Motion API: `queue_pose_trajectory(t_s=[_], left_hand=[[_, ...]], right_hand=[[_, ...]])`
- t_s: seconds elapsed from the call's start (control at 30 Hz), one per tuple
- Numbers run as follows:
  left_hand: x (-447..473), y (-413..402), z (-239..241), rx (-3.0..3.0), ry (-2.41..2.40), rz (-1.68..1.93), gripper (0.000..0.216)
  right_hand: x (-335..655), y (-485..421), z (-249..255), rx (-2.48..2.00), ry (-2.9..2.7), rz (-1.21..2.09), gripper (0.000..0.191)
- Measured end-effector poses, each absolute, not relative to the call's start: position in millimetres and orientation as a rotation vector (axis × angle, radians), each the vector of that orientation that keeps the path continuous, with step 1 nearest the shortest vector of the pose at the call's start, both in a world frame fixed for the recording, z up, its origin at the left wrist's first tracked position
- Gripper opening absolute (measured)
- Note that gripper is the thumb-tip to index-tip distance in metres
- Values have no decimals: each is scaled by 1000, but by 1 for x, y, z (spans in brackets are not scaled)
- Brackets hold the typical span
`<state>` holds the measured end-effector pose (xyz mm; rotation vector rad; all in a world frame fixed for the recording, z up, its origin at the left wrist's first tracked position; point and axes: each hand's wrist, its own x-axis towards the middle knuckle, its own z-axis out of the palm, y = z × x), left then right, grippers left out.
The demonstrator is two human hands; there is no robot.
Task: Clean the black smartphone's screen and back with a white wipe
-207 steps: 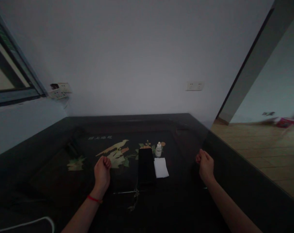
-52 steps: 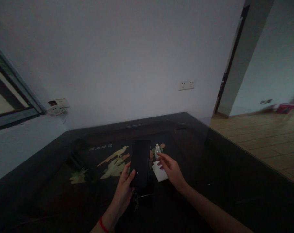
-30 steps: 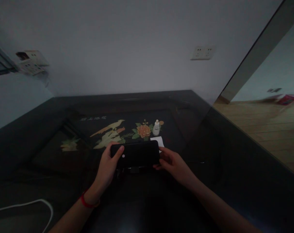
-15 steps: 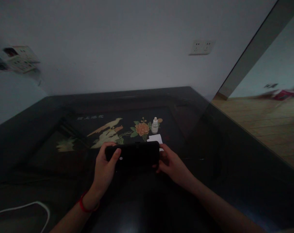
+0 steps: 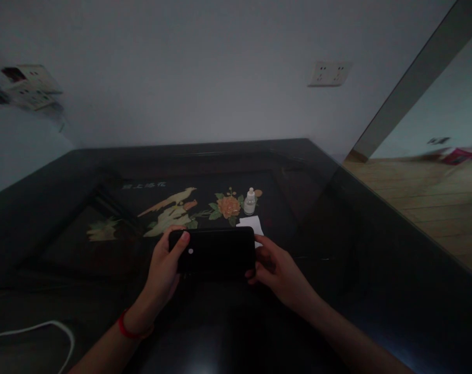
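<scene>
A black smartphone (image 5: 220,252) is held sideways above the dark table, its broad face towards me and a small round pale mark near its left end. My left hand (image 5: 166,259) grips that left end, thumb lying on the face and fingers behind. At the right end, my right hand (image 5: 275,267) pinches the edge between thumb and fingers. Just beyond the phone lies a white piece of paper (image 5: 250,223), partly hidden by it. A small clear dropper bottle (image 5: 249,203) with a white cap and label stands upright behind the paper.
The glossy dark table (image 5: 317,218) bears a bird-and-flower picture (image 5: 228,206). A white cable (image 5: 33,327) curves at the lower left. Wall sockets (image 5: 330,74) sit above the table's back edge. Wooden floor (image 5: 423,192) shows on the right.
The phone's face has tipped more towards me and shows taller. My left thumb has shifted slightly up and left on it. Both hands keep their hold; the view has shifted slightly.
</scene>
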<state>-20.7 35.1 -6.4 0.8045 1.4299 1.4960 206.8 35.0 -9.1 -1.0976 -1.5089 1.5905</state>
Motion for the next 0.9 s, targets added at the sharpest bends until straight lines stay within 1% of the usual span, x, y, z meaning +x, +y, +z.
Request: queue_pose_trajectory(t_s=[0.27,0.57,0.8,0.9], left_hand=[[-24,39,-9,811,1437,1448,42],[-25,42,-13,745,1346,1403,42],[-29,44,-12,692,1338,1366,43],[-36,46,-13,715,1355,1371,44]], right_hand=[[207,35,-12,-1090,-1504,1632,57],[203,31,-9,-1084,-1447,1672,54],[205,29,-7,-1023,-1546,1638,52],[209,33,-4,-982,-1548,1716,56]])
